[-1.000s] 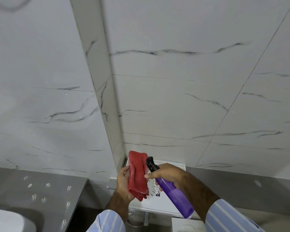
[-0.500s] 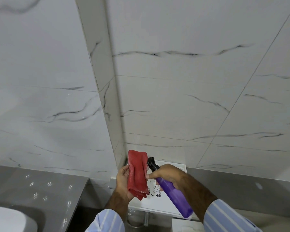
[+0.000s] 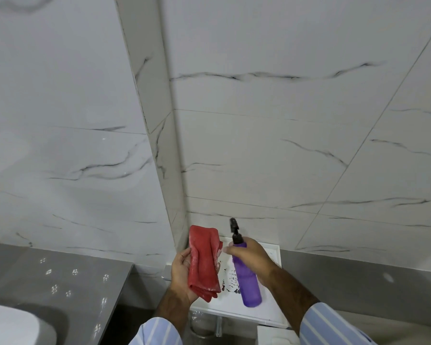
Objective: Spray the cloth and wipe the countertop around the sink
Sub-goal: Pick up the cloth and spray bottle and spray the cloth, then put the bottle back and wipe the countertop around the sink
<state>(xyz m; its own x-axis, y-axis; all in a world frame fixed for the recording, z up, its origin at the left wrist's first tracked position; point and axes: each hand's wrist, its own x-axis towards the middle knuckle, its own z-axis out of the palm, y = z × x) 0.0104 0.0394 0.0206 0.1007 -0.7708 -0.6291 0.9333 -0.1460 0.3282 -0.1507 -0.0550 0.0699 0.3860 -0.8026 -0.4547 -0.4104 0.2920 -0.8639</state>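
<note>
The left hand [image 3: 182,272] clamps the folded cloth [image 3: 203,262] upright, face toward the bottle [image 3: 245,275] gripped in the right hand [image 3: 253,257], likely to catch spray.

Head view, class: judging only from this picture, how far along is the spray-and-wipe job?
Done: both tools are picked up. In hand: the left hand holds the folded red cloth up, and the right hand grips the purple spray bottle beside it, nozzle raised. Left: wiping; the cloth is nowhere near the grey countertop.
</note>
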